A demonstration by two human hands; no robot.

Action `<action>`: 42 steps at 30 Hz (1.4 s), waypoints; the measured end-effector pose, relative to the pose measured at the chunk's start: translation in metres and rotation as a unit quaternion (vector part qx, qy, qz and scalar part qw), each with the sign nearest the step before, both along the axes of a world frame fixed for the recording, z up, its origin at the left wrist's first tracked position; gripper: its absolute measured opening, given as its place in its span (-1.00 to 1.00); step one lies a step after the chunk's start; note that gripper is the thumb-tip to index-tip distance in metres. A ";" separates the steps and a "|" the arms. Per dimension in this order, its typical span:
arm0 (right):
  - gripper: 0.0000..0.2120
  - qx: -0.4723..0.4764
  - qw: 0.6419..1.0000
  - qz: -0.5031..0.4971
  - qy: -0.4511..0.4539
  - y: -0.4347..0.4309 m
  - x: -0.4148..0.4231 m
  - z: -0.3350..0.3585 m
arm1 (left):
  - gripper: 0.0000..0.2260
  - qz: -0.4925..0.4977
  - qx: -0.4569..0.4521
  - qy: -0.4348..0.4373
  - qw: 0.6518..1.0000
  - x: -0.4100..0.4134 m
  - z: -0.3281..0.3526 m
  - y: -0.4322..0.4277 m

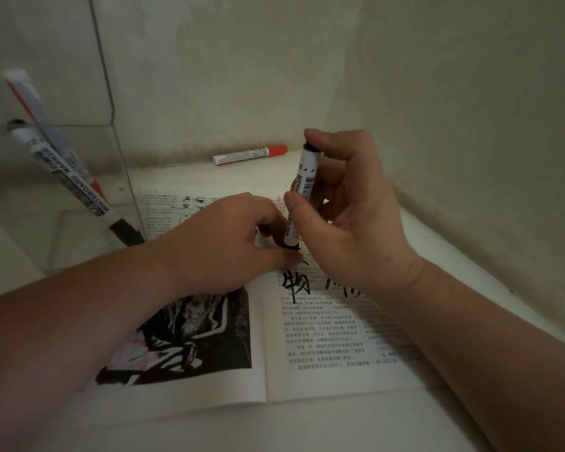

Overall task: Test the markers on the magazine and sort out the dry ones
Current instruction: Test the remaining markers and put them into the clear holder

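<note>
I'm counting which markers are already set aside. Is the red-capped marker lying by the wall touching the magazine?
Apart. The head view shows the red-capped marker lying beyond the magazine's top edge, with a bare strip of white surface between them.

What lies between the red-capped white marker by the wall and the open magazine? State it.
Head view: only bare white tabletop separates the red-capped white marker from the open magazine.

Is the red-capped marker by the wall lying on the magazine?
No, the red-capped marker lies on the white surface beyond the magazine, apart from its top edge.
</note>
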State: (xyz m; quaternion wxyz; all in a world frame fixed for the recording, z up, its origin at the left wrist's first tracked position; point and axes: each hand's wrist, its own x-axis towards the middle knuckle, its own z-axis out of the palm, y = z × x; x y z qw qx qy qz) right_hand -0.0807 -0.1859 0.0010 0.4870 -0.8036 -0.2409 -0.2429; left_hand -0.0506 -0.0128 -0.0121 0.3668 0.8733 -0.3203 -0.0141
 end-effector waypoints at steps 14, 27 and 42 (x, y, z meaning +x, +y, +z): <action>-0.73 0.075 0.997 -0.018 0.008 0.018 -0.022 0.091 | -0.81 0.016 0.042 -0.108 0.993 -0.037 0.102 0.031; -0.90 -0.058 0.898 0.400 0.172 0.316 -0.166 0.116 | -0.59 0.387 -0.034 -0.130 0.912 -0.331 0.070 0.349; -0.90 -0.438 0.749 0.488 0.091 0.571 -0.351 -0.018 | -0.85 0.699 0.030 0.078 0.710 -0.636 -0.023 0.499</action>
